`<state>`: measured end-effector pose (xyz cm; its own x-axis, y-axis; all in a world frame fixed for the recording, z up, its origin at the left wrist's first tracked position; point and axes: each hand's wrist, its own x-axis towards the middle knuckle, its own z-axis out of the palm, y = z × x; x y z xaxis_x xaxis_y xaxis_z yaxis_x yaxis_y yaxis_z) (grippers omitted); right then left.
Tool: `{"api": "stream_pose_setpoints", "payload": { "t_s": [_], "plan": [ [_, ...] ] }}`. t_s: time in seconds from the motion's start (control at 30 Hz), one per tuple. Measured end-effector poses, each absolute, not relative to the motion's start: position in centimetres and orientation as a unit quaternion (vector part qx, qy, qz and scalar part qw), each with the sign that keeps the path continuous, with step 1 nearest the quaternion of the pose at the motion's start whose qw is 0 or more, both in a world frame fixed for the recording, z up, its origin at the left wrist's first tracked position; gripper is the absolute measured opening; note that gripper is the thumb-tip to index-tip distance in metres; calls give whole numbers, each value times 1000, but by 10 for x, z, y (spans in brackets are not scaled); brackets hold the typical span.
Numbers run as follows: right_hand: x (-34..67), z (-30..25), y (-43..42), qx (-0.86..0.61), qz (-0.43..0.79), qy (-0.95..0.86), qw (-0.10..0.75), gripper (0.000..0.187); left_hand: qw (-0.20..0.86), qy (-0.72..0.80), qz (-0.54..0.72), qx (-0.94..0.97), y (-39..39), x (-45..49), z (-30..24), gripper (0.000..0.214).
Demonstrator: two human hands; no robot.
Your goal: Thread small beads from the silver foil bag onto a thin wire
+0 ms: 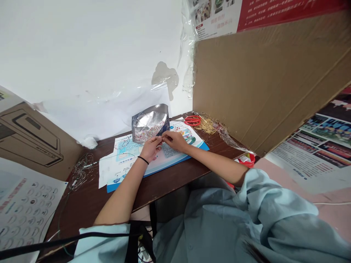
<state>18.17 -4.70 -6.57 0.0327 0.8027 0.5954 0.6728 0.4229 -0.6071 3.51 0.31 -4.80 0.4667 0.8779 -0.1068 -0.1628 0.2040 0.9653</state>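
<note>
The left hand (pixel 150 149) and the right hand (pixel 174 141) met over the desk, both curled almost closed, with their fingertips (pixel 161 136) pinched together. Whether they gripped anything was impossible to tell, since anything there was too fine to make out. A black band (pixel 143 160) circled the left wrist.

Just beyond the fingertips stood a crumpled silver foil bag (pixel 149 122), open and holding many small multicoloured beads (pixel 145 134). The hands partly hid a blue-edged printed instruction booklet (pixel 175 153) beneath them, and its small print could not be read. A loose paper sheet (pixel 108 171) lay partly under its left side.

Farther right on the brown wooden desk (pixel 93 197) lay red-handled scissors (pixel 192 120), a heap of thin gold pins (pixel 207 125) and a clear plastic bag (pixel 226 137). A tangle of fine wire (pixel 80 171) lay at the left. A red container (pixel 248 161) was partly hidden behind the right forearm, and a light blue sleeve (pixel 274 208) cut off the view of the desk's near edge. A cardboard panel (pixel 260 80) rose on the right.
</note>
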Motion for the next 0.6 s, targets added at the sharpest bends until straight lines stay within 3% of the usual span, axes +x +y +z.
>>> {"api": "stream_pose_setpoints", "payload": {
  "t_s": [0.2,0.43,0.6],
  "plan": [
    [181,-64,-48,-521,66,-689,500,13,638,360,415,540,3,33,-43,25],
    [183,-63,-46,-523,39,-692,497,7,642,400,489,435,15,27,-33,13],
    [186,-63,-43,-545,9,-682,488,7,643,394,544,369,22,20,-23,16]
  ]
}}
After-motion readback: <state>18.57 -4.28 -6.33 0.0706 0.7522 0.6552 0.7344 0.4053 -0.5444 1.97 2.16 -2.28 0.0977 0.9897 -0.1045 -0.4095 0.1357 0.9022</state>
